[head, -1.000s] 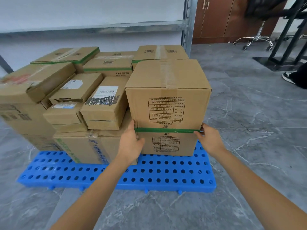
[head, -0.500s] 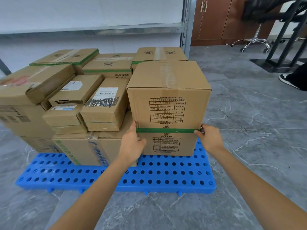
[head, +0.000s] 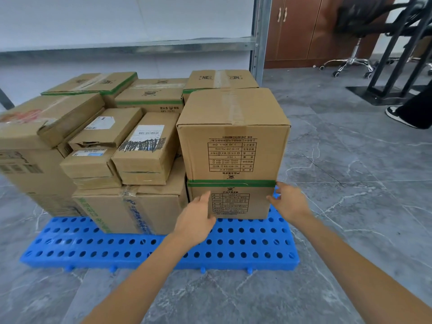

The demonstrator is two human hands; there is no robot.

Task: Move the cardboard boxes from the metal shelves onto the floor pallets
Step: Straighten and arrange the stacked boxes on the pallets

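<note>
A tall cardboard box (head: 233,132) with printed tables sits on a lower box (head: 236,203) edged in green tape, at the right end of the blue perforated pallet (head: 163,249). My left hand (head: 195,218) hangs in front of the lower box's left corner, fingers relaxed, holding nothing. My right hand (head: 288,202) is beside the lower box's right edge, fingers spread and a little blurred, at most grazing the corner. Several more cardboard boxes (head: 145,146) fill the pallet to the left.
A metal shelf (head: 131,46) with an upright post (head: 257,43) stands behind the pallet against a white wall. Grey marble floor (head: 350,183) spreads to the right. A wooden cabinet (head: 299,29), an office chair base (head: 350,63), a black frame and a person's shoe (head: 397,115) are at the far right.
Both hands have let go of the stacked box's lower edges and drawn back toward me and slightly down. The box stays where it was on the pallet.
</note>
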